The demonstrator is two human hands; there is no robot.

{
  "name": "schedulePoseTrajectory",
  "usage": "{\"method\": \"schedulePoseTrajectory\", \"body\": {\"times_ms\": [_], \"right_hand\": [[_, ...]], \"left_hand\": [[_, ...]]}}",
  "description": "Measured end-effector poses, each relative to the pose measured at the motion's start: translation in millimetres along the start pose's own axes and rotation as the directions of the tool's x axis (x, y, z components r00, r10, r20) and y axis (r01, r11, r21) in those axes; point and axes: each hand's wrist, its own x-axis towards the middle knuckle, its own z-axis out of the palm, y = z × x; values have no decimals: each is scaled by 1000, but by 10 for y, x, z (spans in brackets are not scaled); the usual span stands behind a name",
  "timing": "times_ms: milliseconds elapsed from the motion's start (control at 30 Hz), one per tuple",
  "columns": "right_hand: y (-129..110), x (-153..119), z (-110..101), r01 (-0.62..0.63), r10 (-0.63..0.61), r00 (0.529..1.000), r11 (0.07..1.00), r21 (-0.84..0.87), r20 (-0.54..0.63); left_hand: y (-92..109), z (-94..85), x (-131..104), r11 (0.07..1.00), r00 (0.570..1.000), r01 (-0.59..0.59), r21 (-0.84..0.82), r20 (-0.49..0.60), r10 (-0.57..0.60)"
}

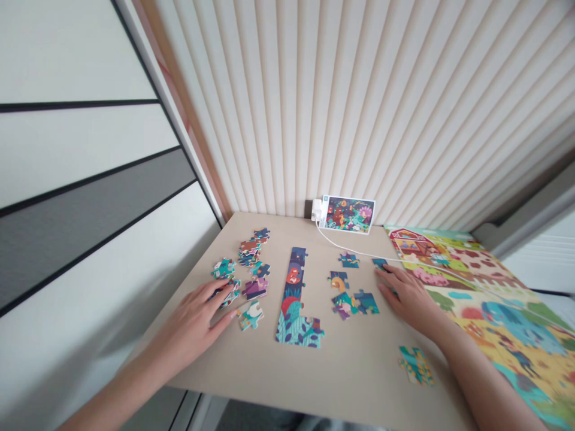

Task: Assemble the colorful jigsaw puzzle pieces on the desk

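Observation:
My left hand point(195, 314) lies over the left side of the table, fingers spread, its fingertips resting on a puzzle piece point(232, 294) in a loose pile. A piece with a white shape point(252, 315) is just beyond my thumb. On the right, my right hand point(411, 296) is stretched out with its fingertips at a dark blue piece point(380, 262); the fingers partly hide what lies under them. Between the hands stands a joined L-shaped strip of puzzle point(293, 293). Several loose pieces, among them a blue one point(366, 301), are left of my right hand.
A picture card point(349, 214) leans on the pleated wall beside a white charger point(317, 209), whose cable point(350, 248) crosses the table point(251, 371). Two finished-looking farm and animal pictures point(467, 269) cover the right side. One lone yellow-teal piece point(416, 365) lies near my right forearm.

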Motion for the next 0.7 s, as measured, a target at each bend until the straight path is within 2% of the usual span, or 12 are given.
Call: {"method": "schedulePoseTrajectory", "body": {"times_ms": [200,367,467,700], "right_hand": [[-12,36,-148,-27,35,998,984,175,-42],[-87,92,-279,-101,148,977,956,277,-154],[-101,103,-294,-133,195,965,941,311,-176],[-79,100,-262,-146,202,968,937,318,-151]], "left_hand": [[-120,25,3,995,998,69,-78,13,-68],[-285,112,6,962,992,122,-246,71,-107],[-325,145,1,947,991,132,-294,50,-122],[-295,13,-41,923,979,198,-329,26,-201]]}}
